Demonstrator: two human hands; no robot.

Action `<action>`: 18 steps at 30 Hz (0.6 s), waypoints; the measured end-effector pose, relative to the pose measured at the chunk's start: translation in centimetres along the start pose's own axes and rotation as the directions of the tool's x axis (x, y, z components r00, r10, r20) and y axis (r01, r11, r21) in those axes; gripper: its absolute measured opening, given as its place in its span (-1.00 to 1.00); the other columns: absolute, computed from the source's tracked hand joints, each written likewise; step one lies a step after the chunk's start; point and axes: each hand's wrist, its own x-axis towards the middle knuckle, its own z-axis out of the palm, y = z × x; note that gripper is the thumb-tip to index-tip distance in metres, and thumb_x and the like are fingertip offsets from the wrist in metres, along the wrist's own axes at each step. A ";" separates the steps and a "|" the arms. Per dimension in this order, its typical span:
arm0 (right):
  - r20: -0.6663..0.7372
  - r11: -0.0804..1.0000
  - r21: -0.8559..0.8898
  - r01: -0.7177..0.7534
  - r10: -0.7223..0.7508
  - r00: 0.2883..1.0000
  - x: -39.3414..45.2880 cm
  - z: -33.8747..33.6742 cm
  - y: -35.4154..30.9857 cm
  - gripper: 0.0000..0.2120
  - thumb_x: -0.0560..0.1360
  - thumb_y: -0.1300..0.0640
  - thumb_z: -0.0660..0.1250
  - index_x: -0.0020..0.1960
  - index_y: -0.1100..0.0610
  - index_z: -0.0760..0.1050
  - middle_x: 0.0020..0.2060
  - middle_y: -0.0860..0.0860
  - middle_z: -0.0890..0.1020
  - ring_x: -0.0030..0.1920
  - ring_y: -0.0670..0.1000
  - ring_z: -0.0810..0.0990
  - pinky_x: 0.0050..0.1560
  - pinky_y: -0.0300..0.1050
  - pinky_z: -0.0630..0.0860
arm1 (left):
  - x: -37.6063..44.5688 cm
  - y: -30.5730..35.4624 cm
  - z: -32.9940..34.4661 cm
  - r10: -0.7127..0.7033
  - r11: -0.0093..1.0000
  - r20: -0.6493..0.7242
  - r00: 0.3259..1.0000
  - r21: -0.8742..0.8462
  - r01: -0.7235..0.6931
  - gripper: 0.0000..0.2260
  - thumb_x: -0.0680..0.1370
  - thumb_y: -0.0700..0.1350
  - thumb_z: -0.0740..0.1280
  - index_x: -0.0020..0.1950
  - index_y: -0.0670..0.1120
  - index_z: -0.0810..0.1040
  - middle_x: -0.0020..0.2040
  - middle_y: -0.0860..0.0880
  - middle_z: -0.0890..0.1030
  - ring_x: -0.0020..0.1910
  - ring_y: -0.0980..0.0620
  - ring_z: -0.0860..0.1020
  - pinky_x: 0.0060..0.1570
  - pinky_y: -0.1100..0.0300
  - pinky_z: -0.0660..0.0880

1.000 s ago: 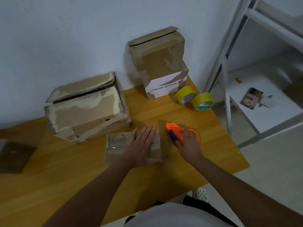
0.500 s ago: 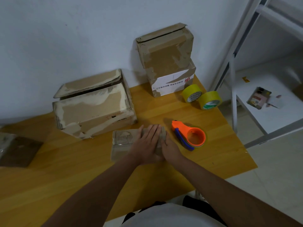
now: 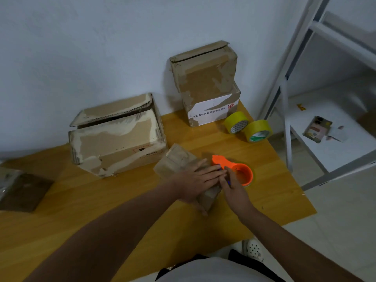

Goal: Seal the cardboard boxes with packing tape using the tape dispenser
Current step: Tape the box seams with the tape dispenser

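Where half a second ago the small flat brown cardboard box [image 3: 184, 167] lay square to the tabletop edge, it now sits turned at an angle under the left hand [image 3: 196, 183], which lies flat on it with fingers straight and pressed together, tips reaching toward the orange plastic tape dispenser [image 3: 237, 171]. The right hand [image 3: 234, 189] has shifted from the box's end to the dispenser's near side; its fingers curl loosely at the blue handle, touching it, though whether they grip it cannot be told. The dispenser rests just beyond the right hand, touching the box's far corner.

Beyond the left hand stands a large worn cardboard box [image 3: 116, 137] with its top flap ajar. Farther off, beyond the right hand, a tall torn cardboard box [image 3: 205, 78] stands on a white-sided carton [image 3: 213, 110], with two yellow tape rolls [image 3: 249, 128] lying beside them. The light wooden tabletop [image 3: 130, 210] meets a pale blue-grey wall [image 3: 91, 47]. Well to the outside of the right hand is a white metal frame [image 3: 284, 110] holding a white shelf [image 3: 329, 151] with a phone-like object [image 3: 316, 129] on it.
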 end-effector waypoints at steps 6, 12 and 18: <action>0.027 0.991 -0.133 -0.001 0.004 1.000 -0.3 -0.7 0.7 -0.59 0.65 0.02 0.16 0.47 0.08 0.33 0.29 0.09 0.54 0.18 0.02 0.52 -0.02 -0.24 0.39 | -4.9 3.4 1.7 -0.438 0.875 -0.044 0.898 -0.250 0.415 0.04 0.44 0.56 0.02 0.62 -0.17 -0.12 0.60 -0.18 -0.26 0.55 -0.07 -0.37 0.52 -0.20 -0.17; 0.071 0.988 -0.152 -0.009 0.019 0.997 -2.7 0.2 1.2 -0.55 0.65 0.02 0.15 0.52 0.05 0.25 0.35 0.06 0.50 0.15 -0.02 0.55 0.02 -0.22 0.45 | -4.1 8.4 2.3 -0.659 0.647 0.125 0.741 -0.407 0.644 0.00 0.42 0.54 -0.16 0.52 -0.15 -0.44 0.48 -0.18 -0.53 0.46 -0.11 -0.54 0.43 -0.08 -0.49; 0.068 0.993 -0.116 0.013 -0.005 0.998 -4.1 0.2 1.6 -0.49 0.62 0.05 0.24 0.52 0.10 0.22 0.42 0.00 0.42 0.38 0.00 0.42 0.34 0.03 0.41 | -3.3 7.9 2.4 -0.617 0.715 0.118 0.778 -0.327 0.617 -0.11 0.59 0.35 0.01 0.54 -0.21 -0.40 0.50 -0.23 -0.47 0.49 -0.20 -0.47 0.48 -0.18 -0.38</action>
